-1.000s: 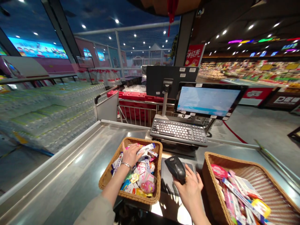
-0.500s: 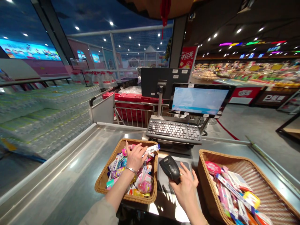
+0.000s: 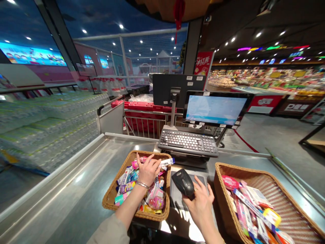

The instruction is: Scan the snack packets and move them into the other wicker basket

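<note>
My left hand [image 3: 147, 168] reaches into the left wicker basket [image 3: 110, 196], fingers spread over a heap of small colourful snack packets [image 3: 154, 198]. A long white packet [image 3: 166, 162] lies just under its fingertips, though I cannot tell if they grip it. My right hand [image 3: 201, 202] is closed on a black barcode scanner [image 3: 183, 182], held above a dark pad [image 3: 177, 198] between the two baskets. A second wicker basket [image 3: 224, 200] stands to the right with several flat packets [image 3: 250, 211] inside.
A steel checkout counter [image 3: 76, 193] runs to the left. Behind the baskets are a grey keyboard [image 3: 188, 142], a lit touchscreen [image 3: 215, 109] and a rear-facing monitor [image 3: 175, 88]. A trolley with red crates [image 3: 144, 118] stands beyond. Stacked bottled water [image 3: 45, 128] fills the left side.
My left hand has shifted within the left basket and its fingers have opened over the packets. My right hand still holds the scanner, now slightly lower and further left. My view has swung a little.
</note>
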The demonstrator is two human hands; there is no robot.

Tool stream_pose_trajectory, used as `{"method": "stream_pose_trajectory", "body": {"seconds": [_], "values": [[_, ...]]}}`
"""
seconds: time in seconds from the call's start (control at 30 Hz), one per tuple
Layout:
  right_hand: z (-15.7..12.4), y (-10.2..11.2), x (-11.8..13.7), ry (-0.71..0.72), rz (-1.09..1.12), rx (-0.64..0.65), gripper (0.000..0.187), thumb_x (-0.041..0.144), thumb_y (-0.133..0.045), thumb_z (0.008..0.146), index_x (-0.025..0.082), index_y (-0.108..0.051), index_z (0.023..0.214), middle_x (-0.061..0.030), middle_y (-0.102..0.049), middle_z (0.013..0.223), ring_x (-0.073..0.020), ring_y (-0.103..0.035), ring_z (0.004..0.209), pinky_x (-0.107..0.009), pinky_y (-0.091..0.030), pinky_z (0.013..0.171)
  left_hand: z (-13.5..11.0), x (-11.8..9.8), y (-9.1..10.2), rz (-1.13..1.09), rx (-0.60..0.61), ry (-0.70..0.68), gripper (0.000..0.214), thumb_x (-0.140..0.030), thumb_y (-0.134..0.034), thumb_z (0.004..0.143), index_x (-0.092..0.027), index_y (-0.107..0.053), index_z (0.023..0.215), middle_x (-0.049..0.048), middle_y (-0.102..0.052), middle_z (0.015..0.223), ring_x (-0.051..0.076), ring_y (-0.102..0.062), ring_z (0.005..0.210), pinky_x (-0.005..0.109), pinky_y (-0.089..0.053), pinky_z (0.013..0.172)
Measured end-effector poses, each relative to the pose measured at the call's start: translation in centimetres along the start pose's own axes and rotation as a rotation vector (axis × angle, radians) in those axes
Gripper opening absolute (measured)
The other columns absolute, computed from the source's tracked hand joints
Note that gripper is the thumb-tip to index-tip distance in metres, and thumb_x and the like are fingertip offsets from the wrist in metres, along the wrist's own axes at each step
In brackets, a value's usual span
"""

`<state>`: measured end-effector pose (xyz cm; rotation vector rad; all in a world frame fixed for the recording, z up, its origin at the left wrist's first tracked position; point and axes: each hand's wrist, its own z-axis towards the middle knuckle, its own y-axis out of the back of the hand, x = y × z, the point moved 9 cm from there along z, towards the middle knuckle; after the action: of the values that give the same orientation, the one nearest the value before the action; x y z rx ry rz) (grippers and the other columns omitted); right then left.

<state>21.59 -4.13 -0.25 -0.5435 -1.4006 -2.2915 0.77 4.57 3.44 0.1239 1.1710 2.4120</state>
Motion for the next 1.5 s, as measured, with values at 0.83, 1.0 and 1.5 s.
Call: {"method": "stream_pose_trajectory", "body": {"seconds": [0.83,1.0,1.5], "values": [[0.2,0.4,-0.2,0.003,0.0,-0.006,0.015,0.025,-0.059,0.071,0.026,-0.07,0.081,-0.0019,-0.073,0.107,-0.0307,-0.055,0.123,-0.059,-0.017,0.11,0.6,-1.0,-0.7,-0.011,-0.003,-0.012,0.018,-0.03,-0.062,0.087,-0.032,-0.071,0.103,0.0032,-0.073,0.114,0.031,-0.054,0.126,0.071,0.01,0.111],[0.2,1.1,-0.6,-0.016,0.01,-0.027,0.017,0.027,-0.059,0.072,0.026,-0.069,0.085,-0.0021,-0.073,0.107,-0.0297,-0.054,0.124,-0.057,-0.016,0.111,1.0,-1.8,-0.9,-0.014,0.0,-0.045,0.017,-0.03,-0.063,0.087,-0.032,-0.07,0.102,0.0017,-0.07,0.122,0.03,-0.05,0.131,0.07,0.013,0.111],[-0.1,4.3,-4.7,-0.14,-0.001,-0.139,0.02,0.03,-0.06,0.074,0.024,-0.069,0.089,-0.0056,-0.072,0.109,-0.0304,-0.054,0.123,-0.057,-0.014,0.112,3.3,-6.3,-2.1,-0.042,0.046,-0.175,0.018,-0.035,-0.062,0.088,-0.032,-0.07,0.103,0.0039,-0.064,0.131,0.033,-0.043,0.136,0.073,0.011,0.11]]}}
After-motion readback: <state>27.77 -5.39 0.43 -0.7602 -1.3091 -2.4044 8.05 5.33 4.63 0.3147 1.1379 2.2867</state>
